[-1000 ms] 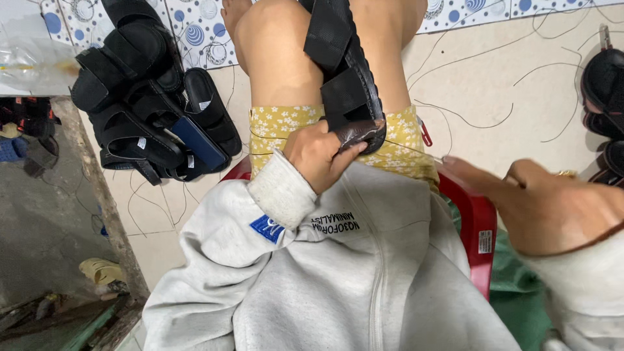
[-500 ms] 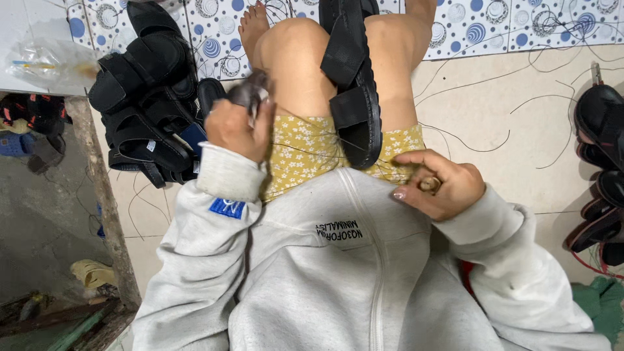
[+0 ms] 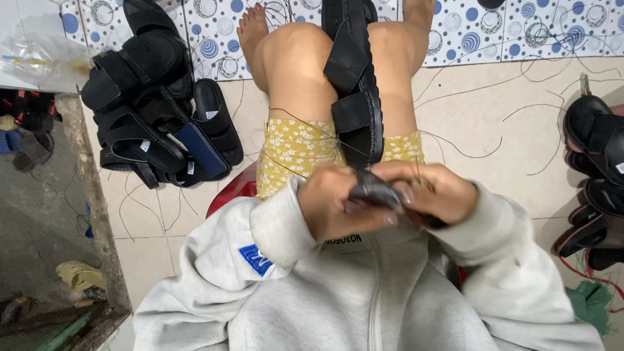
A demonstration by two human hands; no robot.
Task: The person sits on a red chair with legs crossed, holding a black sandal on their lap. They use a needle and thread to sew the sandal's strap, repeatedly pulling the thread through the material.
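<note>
Black sandal (image 3: 354,84): lies lengthwise on your lap between your knees, its near end drawn into your hands. Left hand (image 3: 338,208): closed around that dark end. Right hand (image 3: 432,194): fingers curled shut on the same end, pinching. Dark thread (image 3: 312,123): trails loose across your thigh; whether either hand holds it cannot be told. Progress, by judgement: stitching under way, this sandal unfinished. Heap of black sandals (image 3: 153,117): on the floor to your left.

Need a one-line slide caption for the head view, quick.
Both hands, left hand and right hand, grip a black sandal lying on the knees, thread trailing.
</note>
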